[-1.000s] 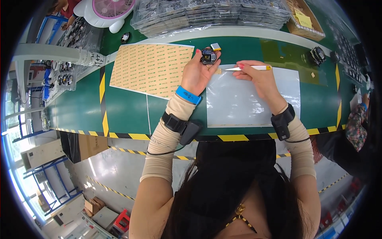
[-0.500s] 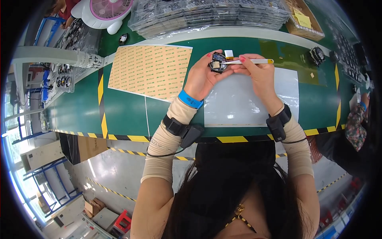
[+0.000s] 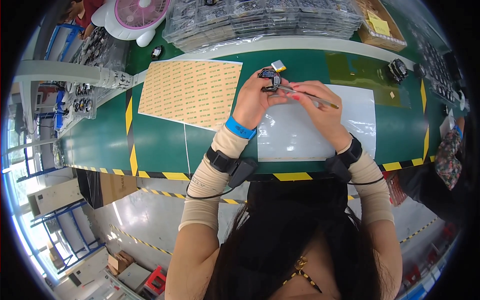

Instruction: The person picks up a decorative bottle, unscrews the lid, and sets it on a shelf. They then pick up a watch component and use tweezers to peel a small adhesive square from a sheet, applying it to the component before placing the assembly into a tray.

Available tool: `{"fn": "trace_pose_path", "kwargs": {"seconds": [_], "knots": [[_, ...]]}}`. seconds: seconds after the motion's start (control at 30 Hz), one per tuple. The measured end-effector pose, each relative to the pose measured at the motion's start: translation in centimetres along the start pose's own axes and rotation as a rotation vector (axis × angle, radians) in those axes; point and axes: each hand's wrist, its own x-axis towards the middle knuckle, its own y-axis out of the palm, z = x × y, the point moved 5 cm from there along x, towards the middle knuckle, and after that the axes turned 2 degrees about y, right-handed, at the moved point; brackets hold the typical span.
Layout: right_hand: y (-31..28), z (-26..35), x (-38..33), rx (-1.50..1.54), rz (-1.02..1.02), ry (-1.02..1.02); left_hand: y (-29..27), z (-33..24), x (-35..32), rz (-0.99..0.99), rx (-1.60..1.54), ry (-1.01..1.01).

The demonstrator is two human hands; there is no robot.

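My left hand is closed around the rim of a small round black electronic housing, its open inside showing circuitry. Just beyond the housing's far right edge sits a flat silver rectangular battery with a yellow end; whether it is joined to the housing I cannot tell. My right hand pinches slim metal tweezers. They slant down to the right, with their tips at the housing's lower right edge. Fingers hide part of the housing.
A tan printed adhesive sheet lies left on the green table, a pale translucent sheet under my right hand. Stacked clear trays and a pink-white fan stand behind. Another black device sits at right near an amber film.
The housing has tilted in my left hand and the battery has shifted left and turned. My right hand has lowered, swinging the tweezers from nearly level to slanting down rightward.
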Motion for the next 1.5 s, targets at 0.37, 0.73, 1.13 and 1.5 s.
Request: {"fn": "trace_pose_path", "kwargs": {"seconds": [0.37,0.73,1.13,1.5], "knots": [[-0.2,-0.5,-0.1,0.202,-0.021,0.145,1.3,-0.1,-0.5,0.178,-0.208,0.007],[-0.3,-0.3,0.2,0.256,-0.029,0.147,1.5,-0.4,-0.3,0.139,-0.308,0.025],[-1.1,-2.9,0.0,0.653,-0.166,0.563,1.9,-0.1,-0.5,0.218,-0.326,-0.003],[-0.3,-1.1,0.1,0.241,0.039,0.200,0.9,0.6,-0.9,0.084,-0.035,-0.040]]}}
